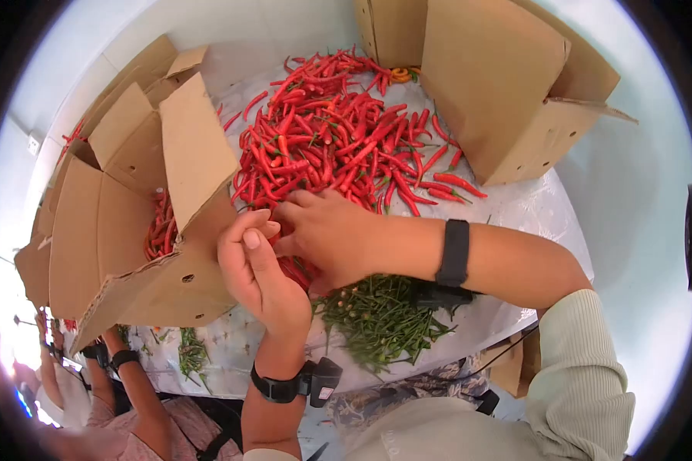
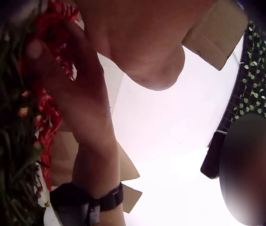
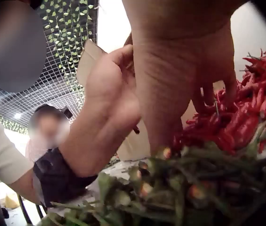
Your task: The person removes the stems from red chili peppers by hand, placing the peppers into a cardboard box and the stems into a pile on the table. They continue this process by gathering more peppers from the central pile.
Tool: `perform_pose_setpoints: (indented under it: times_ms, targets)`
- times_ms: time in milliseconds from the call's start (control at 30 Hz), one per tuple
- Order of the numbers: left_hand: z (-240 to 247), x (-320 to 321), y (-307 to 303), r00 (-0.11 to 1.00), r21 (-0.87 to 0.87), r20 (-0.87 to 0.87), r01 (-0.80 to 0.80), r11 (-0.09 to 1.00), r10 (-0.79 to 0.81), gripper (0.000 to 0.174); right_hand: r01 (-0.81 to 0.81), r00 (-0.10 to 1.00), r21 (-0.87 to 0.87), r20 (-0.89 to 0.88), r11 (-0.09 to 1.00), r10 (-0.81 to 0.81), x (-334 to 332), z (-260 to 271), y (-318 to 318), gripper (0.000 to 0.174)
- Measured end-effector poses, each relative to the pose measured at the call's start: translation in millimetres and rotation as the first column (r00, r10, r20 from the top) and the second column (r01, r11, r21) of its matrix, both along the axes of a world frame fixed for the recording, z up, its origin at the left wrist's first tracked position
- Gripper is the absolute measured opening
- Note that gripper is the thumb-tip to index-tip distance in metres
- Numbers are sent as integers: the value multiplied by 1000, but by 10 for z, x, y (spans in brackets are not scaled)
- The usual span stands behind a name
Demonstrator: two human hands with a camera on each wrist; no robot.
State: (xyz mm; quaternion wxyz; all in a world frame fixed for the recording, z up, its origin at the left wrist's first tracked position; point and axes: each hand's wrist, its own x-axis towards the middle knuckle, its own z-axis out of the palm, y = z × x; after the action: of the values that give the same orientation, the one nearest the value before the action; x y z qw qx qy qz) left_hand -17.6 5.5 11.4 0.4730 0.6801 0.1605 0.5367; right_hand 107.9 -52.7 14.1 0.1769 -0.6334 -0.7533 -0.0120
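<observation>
Red chillies point(image 1: 326, 131) lie heaped on the covered table in the head view. Over the heap's near edge, my right hand point(image 1: 326, 234) reaches in palm down. Its fingers point(image 3: 229, 89) hang apart onto the chillies in the right wrist view. Beside it is my left hand point(image 1: 265, 273), thumb side up with the fingers curled inward. A little red shows between the two hands; I cannot tell whether the left fingers hold it. Green chilli stems point(image 1: 384, 319) are piled just below the right forearm.
A cardboard box point(image 1: 104, 223) with raised flaps stands at left, red chillies inside it. Another box point(image 1: 499, 84) stands at the back right. A few green stems point(image 1: 194, 355) lie near the table's front edge. Another person's arm point(image 1: 134, 376) is at lower left.
</observation>
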Motion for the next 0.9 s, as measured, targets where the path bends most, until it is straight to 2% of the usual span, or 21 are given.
perform_pose_setpoints:
  times_ms: [133,233,333,367,433,467,567,667,767,867,900]
  targets:
    - [-38,42,19,1000,-71,-3,-1,997,0,23,141,989,-88,-24,986,-143,202,38,43,39]
    - [-53,47,34,1000,-79,-4,0,997,0,23,105,994,-5,-41,994,-105,502,8,-78,31]
    - [-52,42,25,998,-115,57,-4,993,11,23,300,954,29,13,953,-301,641,134,-203,25]
    - [-41,33,16,996,-129,82,-6,992,16,24,318,945,79,53,945,-322,619,176,-234,25]
    - [5,-2,-31,986,-39,167,-24,999,30,24,353,917,191,121,916,-379,540,222,-300,25]
    - [34,-15,-50,977,10,209,-29,1000,26,24,308,917,298,161,904,-365,446,178,-280,24]
    - [87,-54,-94,942,81,333,2,997,-29,27,222,925,251,253,942,-285,17,91,-190,29]
    - [102,-75,-50,949,94,312,-66,993,33,28,91,986,-79,150,993,-78,-301,21,-161,34]
    - [89,-74,-52,960,122,273,-93,988,57,28,-22,996,-273,73,962,43,-197,82,-97,35]
    - [69,-64,-37,968,145,246,-82,986,45,28,88,984,-139,165,986,-64,38,-5,-48,29]
    - [73,-65,-37,971,141,236,-82,987,47,28,125,976,-143,198,982,-95,99,39,-65,27]
